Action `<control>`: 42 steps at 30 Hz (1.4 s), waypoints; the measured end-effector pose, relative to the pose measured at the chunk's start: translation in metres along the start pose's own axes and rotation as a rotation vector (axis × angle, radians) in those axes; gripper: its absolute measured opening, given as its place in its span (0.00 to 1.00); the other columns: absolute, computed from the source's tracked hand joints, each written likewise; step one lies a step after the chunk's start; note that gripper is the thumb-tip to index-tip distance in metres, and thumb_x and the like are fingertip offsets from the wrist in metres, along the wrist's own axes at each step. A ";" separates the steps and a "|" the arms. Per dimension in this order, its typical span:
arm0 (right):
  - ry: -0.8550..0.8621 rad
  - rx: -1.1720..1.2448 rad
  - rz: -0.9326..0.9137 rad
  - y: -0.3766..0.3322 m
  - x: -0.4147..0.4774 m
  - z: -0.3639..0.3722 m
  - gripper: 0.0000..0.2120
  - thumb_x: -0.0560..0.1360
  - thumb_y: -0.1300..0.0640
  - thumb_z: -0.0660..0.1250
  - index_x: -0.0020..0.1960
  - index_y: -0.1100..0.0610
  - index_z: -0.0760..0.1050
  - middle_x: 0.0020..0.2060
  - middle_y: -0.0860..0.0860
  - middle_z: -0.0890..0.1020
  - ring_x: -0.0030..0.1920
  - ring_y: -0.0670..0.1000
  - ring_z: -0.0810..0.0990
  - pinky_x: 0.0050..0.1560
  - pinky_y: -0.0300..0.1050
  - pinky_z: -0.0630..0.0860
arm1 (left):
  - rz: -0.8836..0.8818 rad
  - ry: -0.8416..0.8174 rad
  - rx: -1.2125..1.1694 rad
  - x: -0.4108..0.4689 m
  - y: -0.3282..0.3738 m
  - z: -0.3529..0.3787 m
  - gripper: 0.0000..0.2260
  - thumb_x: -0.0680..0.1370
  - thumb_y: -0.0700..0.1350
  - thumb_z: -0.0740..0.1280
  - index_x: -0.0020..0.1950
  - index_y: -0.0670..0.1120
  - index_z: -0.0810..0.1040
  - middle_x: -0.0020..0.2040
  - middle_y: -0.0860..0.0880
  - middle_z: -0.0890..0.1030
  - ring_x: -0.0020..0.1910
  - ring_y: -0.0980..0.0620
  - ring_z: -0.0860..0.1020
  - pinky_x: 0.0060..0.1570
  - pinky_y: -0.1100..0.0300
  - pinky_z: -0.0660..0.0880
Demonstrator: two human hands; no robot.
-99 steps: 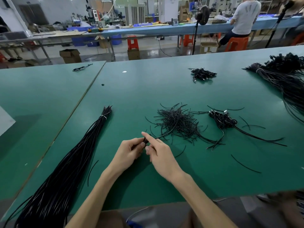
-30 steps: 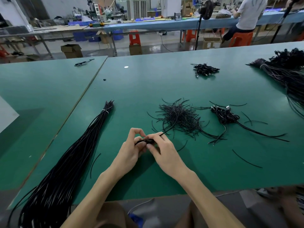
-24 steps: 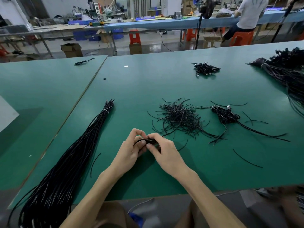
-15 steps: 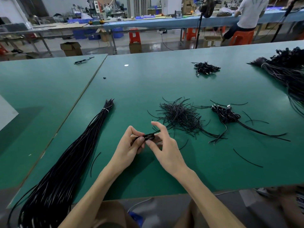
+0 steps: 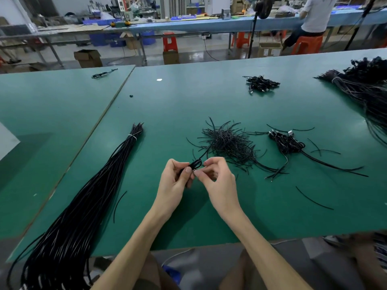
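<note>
Head camera view, looking down over a green counter (image 5: 188,101) in a workshop. Near the middle of the frame, two bare forearms reach forward and the hands meet just above the counter's surface. The left hand (image 5: 178,181) has its fingers curled and its thumb pressed forward, pinching a small coiled cable (image 5: 195,164), a tight black loop that sticks out just above the thumb tip. The right hand (image 5: 219,185) comes in from the other side with fingers bent. Its forefinger and thumb close on the right end of the same coil, so both hands are clamped on it and their thumb tips nearly touch. The coil sits between the two sets of fingertips, slightly nearer the left hand. One thin black strand (image 5: 206,151) rises from it toward a loose pile of short black wires (image 5: 228,143) lying just beyond the hands. Right of that pile lies a cluster of coiled cables with plugs (image 5: 287,143), with stray strands around it. On the left, a long bundle of black cables (image 5: 83,206), bound near its far end, runs from the counter's near edge up toward the middle. A smaller heap of cables (image 5: 261,83) lies farther back, well apart from the hands, and a large dark bundle (image 5: 366,91) fills the right edge.
</note>
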State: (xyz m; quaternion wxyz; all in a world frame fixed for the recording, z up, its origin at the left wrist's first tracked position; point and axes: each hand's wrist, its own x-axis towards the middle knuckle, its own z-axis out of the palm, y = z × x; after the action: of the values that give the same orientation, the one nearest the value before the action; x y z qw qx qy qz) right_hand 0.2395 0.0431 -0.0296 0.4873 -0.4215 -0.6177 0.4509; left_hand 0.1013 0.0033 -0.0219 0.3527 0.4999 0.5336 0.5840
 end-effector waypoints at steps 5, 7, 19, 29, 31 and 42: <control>-0.110 0.001 0.048 0.003 0.003 -0.003 0.04 0.79 0.60 0.72 0.48 0.53 0.84 0.39 0.46 0.87 0.38 0.47 0.82 0.44 0.40 0.80 | 0.013 -0.009 0.029 0.000 -0.001 -0.002 0.01 0.84 0.35 0.63 0.53 0.37 0.72 0.38 0.48 0.80 0.35 0.52 0.75 0.38 0.63 0.74; -0.108 -0.008 0.049 0.003 0.003 -0.004 0.05 0.79 0.59 0.72 0.46 0.52 0.85 0.39 0.45 0.87 0.37 0.46 0.82 0.45 0.40 0.80 | 0.023 -0.001 0.044 0.000 0.000 -0.001 0.02 0.84 0.35 0.63 0.52 0.38 0.72 0.39 0.46 0.80 0.35 0.52 0.75 0.38 0.62 0.74; -0.067 -0.006 0.068 0.000 -0.001 -0.004 0.07 0.78 0.57 0.70 0.42 0.57 0.78 0.36 0.53 0.83 0.34 0.45 0.74 0.38 0.42 0.73 | 0.079 0.069 0.439 -0.007 0.000 0.015 0.12 0.85 0.40 0.63 0.46 0.55 0.67 0.45 0.63 0.81 0.45 0.64 0.79 0.43 0.73 0.72; 0.007 -0.023 0.101 0.004 0.001 -0.006 0.07 0.77 0.61 0.71 0.40 0.56 0.79 0.35 0.49 0.84 0.34 0.43 0.78 0.37 0.39 0.77 | 0.239 0.025 0.791 -0.018 0.005 0.022 0.07 0.85 0.44 0.63 0.54 0.40 0.72 0.56 0.41 0.82 0.52 0.42 0.80 0.48 0.48 0.76; 0.012 -0.034 0.092 0.004 0.001 -0.005 0.08 0.77 0.62 0.71 0.40 0.55 0.78 0.33 0.46 0.83 0.32 0.41 0.77 0.36 0.35 0.75 | 0.263 0.010 0.822 -0.019 0.007 0.022 0.07 0.84 0.41 0.65 0.56 0.38 0.74 0.57 0.40 0.82 0.53 0.41 0.80 0.49 0.48 0.76; -0.048 -0.119 0.018 -0.002 -0.003 -0.003 0.09 0.77 0.60 0.71 0.40 0.59 0.75 0.32 0.49 0.78 0.31 0.42 0.71 0.34 0.38 0.71 | 0.083 0.075 0.511 -0.014 0.003 0.010 0.06 0.84 0.47 0.66 0.59 0.49 0.79 0.38 0.60 0.82 0.38 0.61 0.79 0.41 0.70 0.71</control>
State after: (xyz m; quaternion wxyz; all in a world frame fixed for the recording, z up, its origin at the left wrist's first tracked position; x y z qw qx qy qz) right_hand 0.2426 0.0396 -0.0276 0.4425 -0.4441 -0.6511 0.4277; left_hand 0.1150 -0.0077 -0.0221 0.1706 0.5720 0.6556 0.4624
